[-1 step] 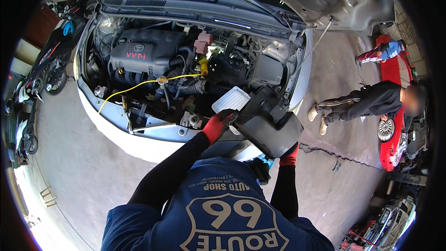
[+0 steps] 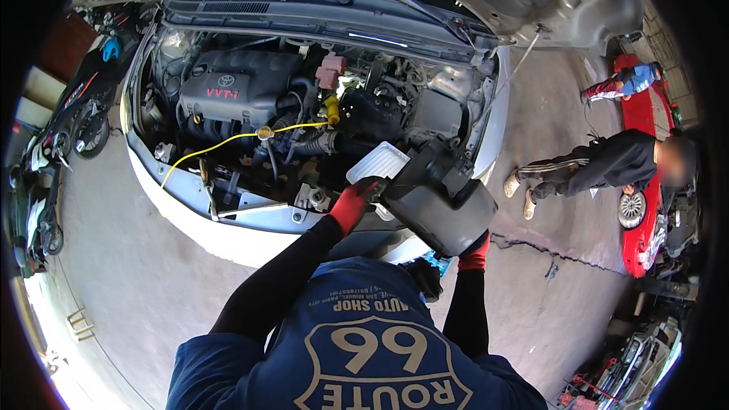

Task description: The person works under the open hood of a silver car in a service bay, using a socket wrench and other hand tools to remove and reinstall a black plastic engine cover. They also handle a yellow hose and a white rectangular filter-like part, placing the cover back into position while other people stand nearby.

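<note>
A black plastic box (image 2: 448, 216) is held up in the air over the front edge of a silver car (image 2: 171, 216), tilted, with its bulky end toward the person's right. Its left end is gripped by the gloved left hand (image 2: 358, 205), whose fingers are curled round the edge. Its lower right corner is met by the right hand (image 2: 474, 249); the fingers there are hidden under the box, so how firmly they are closed cannot be told.

By its look, the box should be stiff and hollow, awkward in shape rather than heavy. The smooth walls may be a little slippery, and thin edges or clips could crack if forced. It would best be held by the rim at one end and supported from below at the deep end, much as the hands are placed.

Just behind the left end, a white ridged filter (image 2: 377, 162) is seen. Farther in, the dark engine cover (image 2: 247, 80) and a yellow cord (image 2: 203, 152) are shown. Well off to the right, a person in dark clothes (image 2: 600, 165) is seen near a red car (image 2: 636, 247).
</note>
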`<state>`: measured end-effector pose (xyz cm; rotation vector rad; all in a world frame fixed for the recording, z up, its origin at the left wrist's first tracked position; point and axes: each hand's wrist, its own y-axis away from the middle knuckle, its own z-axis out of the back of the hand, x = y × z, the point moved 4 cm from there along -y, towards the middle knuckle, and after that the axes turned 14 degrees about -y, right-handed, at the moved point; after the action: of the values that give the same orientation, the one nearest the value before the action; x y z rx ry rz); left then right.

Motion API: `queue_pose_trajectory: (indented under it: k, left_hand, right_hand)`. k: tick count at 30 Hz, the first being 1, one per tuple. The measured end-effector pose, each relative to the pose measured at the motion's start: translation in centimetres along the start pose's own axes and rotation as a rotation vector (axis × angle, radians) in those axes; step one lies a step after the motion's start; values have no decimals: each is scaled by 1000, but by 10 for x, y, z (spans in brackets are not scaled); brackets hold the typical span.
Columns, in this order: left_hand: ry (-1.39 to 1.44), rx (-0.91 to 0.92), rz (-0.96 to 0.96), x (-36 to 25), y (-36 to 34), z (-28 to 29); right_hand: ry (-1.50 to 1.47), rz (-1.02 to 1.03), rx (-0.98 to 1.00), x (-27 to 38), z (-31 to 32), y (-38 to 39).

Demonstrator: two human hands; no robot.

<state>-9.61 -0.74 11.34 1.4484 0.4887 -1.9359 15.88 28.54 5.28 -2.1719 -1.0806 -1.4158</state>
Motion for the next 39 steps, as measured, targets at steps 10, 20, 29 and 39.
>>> queue_pose_trajectory:
  k: [10, 20, 29, 39]
  left_hand:
    - [888, 209, 612, -26, -15, -44]
    - [1035, 79, 457, -17, -129, -35]
    - [-25, 213, 111, 15, -289, 53]
    - [-52, 163, 141, -106, -305, 62]
  right_hand:
    - [-758, -136, -397, -3, -114, -35]
    - [-885, 43, -50, -33, -156, -30]
    - [-270, -24, -358, -20, -118, -19]
    - [139, 357, -382, 66, -123, -92]
